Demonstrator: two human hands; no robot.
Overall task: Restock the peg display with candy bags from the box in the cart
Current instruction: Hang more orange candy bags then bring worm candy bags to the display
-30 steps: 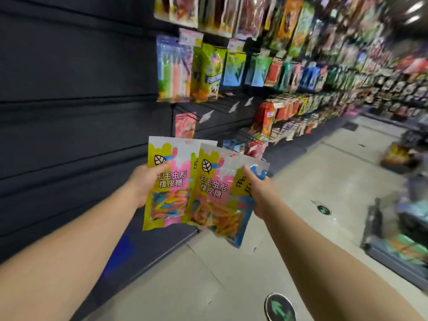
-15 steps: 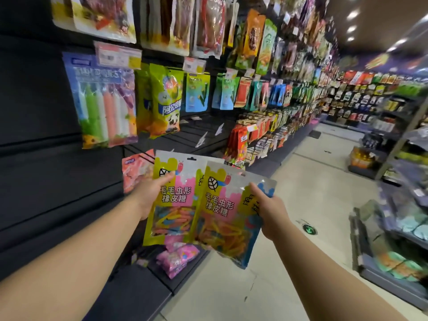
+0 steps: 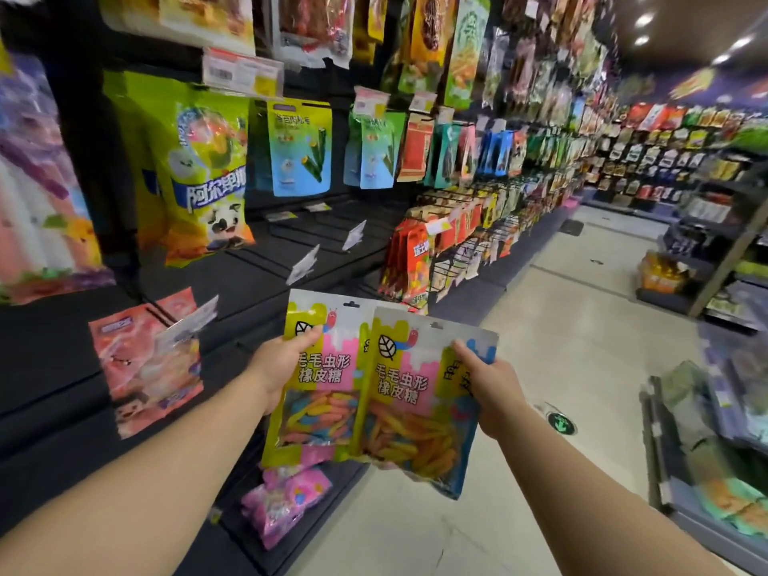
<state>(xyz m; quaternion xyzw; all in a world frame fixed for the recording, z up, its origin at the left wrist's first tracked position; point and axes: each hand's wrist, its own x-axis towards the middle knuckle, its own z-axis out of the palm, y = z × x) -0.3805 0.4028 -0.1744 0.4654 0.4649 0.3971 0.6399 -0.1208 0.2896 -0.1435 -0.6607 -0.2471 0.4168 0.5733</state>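
Head view, both arms extended toward the peg display. I hold two gummy-worm candy bags upright and side by side, overlapping at their inner edges, their long axes running vertical and their hang holes at the top, just below and out from the bare pegs of the peg display. My left hand grips the left candy bag at its upper left edge, thumb curled over the printed face; my right hand grips the right candy bag at its upper right edge, fingers wrapped behind, and a further blue-edged pack may sit behind it, though I cannot tell for certain. The relation that governs the coming move, as I judge it: the empty pegs with their tilted white price tags lie up and to the left of the bags, so the left hand and its bag are nearer the peg display, and the hang hole must be lifted level with a peg tip and pushed on along the peg's axis. Compared with the frame half a second earlier, the bags keep the same grip and overlap, while the peg display now looms larger and closer, the green hanging pack fills more of the upper left, and the pink packs low on the peg display show more fully beneath the bags.
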